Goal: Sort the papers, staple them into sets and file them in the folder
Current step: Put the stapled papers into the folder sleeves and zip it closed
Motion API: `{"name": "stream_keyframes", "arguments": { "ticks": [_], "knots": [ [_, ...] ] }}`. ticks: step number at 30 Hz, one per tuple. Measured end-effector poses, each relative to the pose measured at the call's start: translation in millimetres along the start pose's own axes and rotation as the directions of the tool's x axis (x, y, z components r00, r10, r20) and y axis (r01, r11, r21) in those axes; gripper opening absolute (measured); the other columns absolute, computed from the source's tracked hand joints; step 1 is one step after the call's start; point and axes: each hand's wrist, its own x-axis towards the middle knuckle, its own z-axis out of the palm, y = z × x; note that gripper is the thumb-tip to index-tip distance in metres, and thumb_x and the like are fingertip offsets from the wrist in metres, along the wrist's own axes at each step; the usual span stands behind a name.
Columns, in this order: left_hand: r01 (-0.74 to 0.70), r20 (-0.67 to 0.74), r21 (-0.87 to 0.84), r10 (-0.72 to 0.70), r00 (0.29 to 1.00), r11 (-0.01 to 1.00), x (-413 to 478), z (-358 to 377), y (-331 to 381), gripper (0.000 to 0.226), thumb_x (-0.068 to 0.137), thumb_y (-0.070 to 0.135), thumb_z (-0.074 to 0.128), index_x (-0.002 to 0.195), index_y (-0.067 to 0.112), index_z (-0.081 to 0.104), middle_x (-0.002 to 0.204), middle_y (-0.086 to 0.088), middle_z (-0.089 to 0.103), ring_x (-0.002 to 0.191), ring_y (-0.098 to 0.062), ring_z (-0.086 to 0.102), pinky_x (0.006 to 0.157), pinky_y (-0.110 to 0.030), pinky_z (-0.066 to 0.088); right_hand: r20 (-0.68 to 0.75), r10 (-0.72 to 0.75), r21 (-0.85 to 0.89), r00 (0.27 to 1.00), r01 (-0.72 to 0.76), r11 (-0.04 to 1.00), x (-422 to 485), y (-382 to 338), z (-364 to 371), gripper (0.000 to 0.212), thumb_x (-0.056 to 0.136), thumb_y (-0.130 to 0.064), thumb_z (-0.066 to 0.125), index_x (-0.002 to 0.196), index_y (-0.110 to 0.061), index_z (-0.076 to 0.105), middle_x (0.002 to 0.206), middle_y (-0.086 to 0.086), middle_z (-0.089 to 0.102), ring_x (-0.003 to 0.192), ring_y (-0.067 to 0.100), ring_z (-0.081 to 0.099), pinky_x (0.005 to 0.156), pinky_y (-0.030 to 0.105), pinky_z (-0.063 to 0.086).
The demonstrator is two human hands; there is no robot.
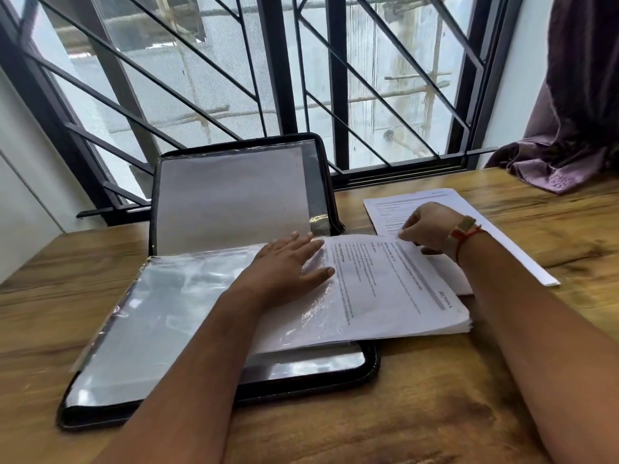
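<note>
A black zip folder (pixel 370 366) lies open on the wooden table, its lid propped up at the back. Clear plastic sleeves (pixel 160 296) fill the near half. A thick set of printed papers (pixel 395 296) sits partly inside the top sleeve and sticks out to the right over the folder's edge. My left hand (pixel 288 262) lies flat, fingers straight, on the sleeve's open end. My right hand (pixel 427 229) pinches the far right corner of the paper set. Another stack of printed papers (pixel 502 242) lies on the table behind my right wrist.
The wooden table (pixel 418 413) runs up to a barred window (pixel 301 95) at the back. A purple curtain (pixel 576 128) hangs at the right and drapes onto the table's far corner. No stapler is in view.
</note>
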Motion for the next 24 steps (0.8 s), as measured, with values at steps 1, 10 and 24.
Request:
{"name": "stream_keyframes", "arguments": {
  "ticks": [1,10,24],
  "knots": [
    [0.001,0.021,-0.004,-0.001,1.000,1.000,0.3,0.4,-0.2,0.072,0.097,0.067,0.035,0.159,0.035,0.016,0.167,0.012,0.007,0.154,-0.008,0.001,0.124,-0.034,0.004,0.013,0.004,-0.050,1.000,-0.004,0.999,-1.1,-0.1,0.1,0.024,0.086,-0.020,0.074,0.099,0.000,0.072,0.094,0.017,0.071,0.091,0.032,0.068,0.084,0.042,0.059],
    [0.024,0.082,-0.024,-0.022,0.996,0.999,2.2,2.1,4.3,0.073,0.097,0.067,0.036,0.159,0.035,0.015,0.168,0.009,0.003,0.154,-0.010,-0.001,0.123,-0.036,0.003,0.148,0.045,0.080,0.988,-0.057,0.995,-10.3,-2.1,-3.2,0.012,0.083,-0.006,0.077,0.089,0.004,0.073,0.080,0.018,0.072,0.077,0.031,0.071,0.075,0.044,0.062],
    [0.016,0.035,-0.061,-0.014,0.999,0.998,3.0,6.0,4.0,0.072,0.098,0.065,0.037,0.159,0.034,0.017,0.168,0.011,0.008,0.154,-0.010,0.003,0.122,-0.038,0.004,0.110,-0.273,0.483,0.956,0.189,0.855,-32.7,-38.5,43.9,0.015,0.077,0.000,0.080,0.091,-0.001,0.072,0.091,0.018,0.073,0.085,0.026,0.072,0.080,0.040,0.061]
  ]
}}
